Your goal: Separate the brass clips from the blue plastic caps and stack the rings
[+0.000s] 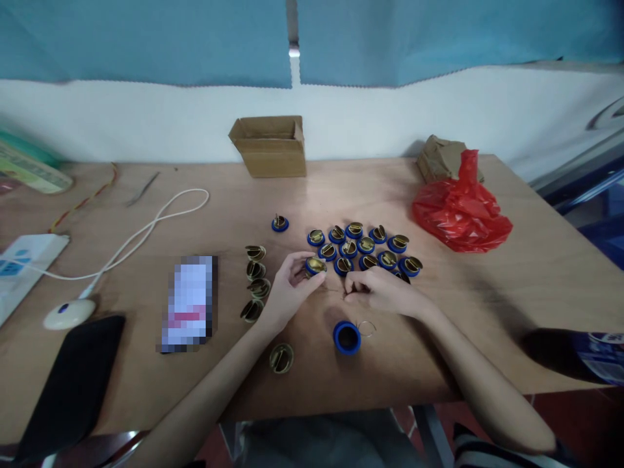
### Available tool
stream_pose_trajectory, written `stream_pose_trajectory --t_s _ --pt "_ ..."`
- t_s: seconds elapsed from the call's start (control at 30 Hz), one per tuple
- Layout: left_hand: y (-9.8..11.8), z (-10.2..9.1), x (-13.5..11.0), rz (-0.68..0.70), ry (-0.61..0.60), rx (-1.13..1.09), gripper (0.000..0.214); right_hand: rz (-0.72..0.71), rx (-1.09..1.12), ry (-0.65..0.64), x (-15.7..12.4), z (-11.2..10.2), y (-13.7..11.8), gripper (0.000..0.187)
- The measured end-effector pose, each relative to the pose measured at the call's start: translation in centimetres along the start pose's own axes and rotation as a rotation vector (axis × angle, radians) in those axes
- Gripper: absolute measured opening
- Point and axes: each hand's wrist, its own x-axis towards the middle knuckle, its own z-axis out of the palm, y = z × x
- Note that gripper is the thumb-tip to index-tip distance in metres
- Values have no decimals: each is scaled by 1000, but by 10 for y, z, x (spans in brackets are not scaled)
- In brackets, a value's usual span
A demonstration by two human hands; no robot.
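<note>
Wood surface (316,393) backs onto a white wall (195,123); between its front and back edges, my left grip (291,284) pinches a blue-rimmed brass-coloured piece (316,266); whether my curled right grip (379,290) holds anything, I cannot tell.

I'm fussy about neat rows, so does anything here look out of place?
Slightly: one blue-rimmed piece sits apart, left of the blue-rimmed cluster, and one brass-coloured piece lies alone, nearer the person than the row of four. I see no spill.
</note>
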Motion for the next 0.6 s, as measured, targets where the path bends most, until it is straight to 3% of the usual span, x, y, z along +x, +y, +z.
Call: stream_pose_trajectory --t_s 0.33,0.6 --pt "2 2 -2 -4 -28 13 42 -58 81 99 0 1 4 16" --pt "4 1 -4 10 -80 42 41 10 557 56 -1 1 4 30"
